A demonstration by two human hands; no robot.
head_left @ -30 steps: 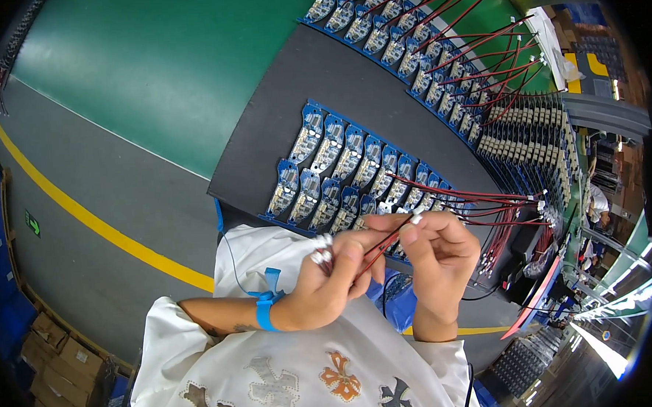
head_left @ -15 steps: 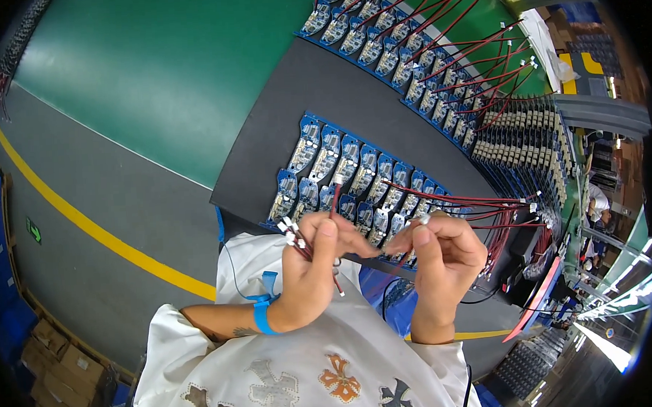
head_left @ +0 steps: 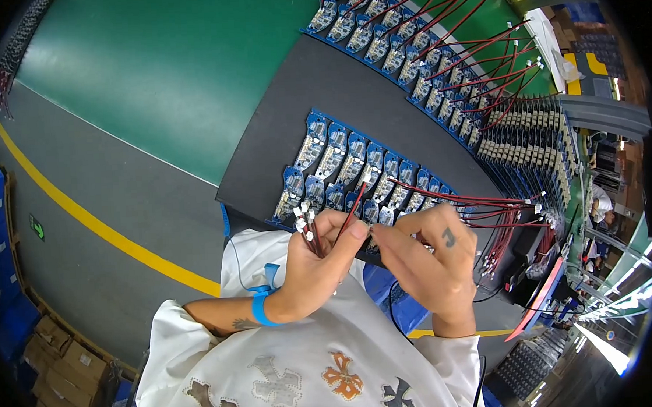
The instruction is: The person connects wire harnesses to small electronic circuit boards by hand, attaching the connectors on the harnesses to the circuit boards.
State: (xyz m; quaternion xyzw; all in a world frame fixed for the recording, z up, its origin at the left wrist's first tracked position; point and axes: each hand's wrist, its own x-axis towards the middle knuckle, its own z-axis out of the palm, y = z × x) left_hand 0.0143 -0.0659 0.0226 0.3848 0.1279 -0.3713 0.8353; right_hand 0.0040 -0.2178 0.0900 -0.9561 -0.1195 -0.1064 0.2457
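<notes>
Several short red-and-black cables (head_left: 312,237) with white plug ends stand up out of my left hand (head_left: 311,270), which is closed around them. Between its thumb and forefinger one more red-and-black cable (head_left: 353,208) slants up to a white connector (head_left: 367,178) over the near panel of circuit boards (head_left: 332,157). My right hand (head_left: 434,264) is closed in a pinch, its fingertips meeting the left thumb tip; what they hold is hidden. Both hands are just in front of the panel's near edge. A blue strap (head_left: 262,304) circles my left wrist.
The panel lies on a black mat (head_left: 278,125) over a green table (head_left: 150,80). Farther back, another row of boards (head_left: 387,42) carries many red-and-black leads. At the right stand densely stacked boards (head_left: 526,145), with a loose cable bundle (head_left: 502,249) nearer me.
My right hand has moved left to the left thumb and turned so its back shows. The single cable in my left hand now leans further right.
</notes>
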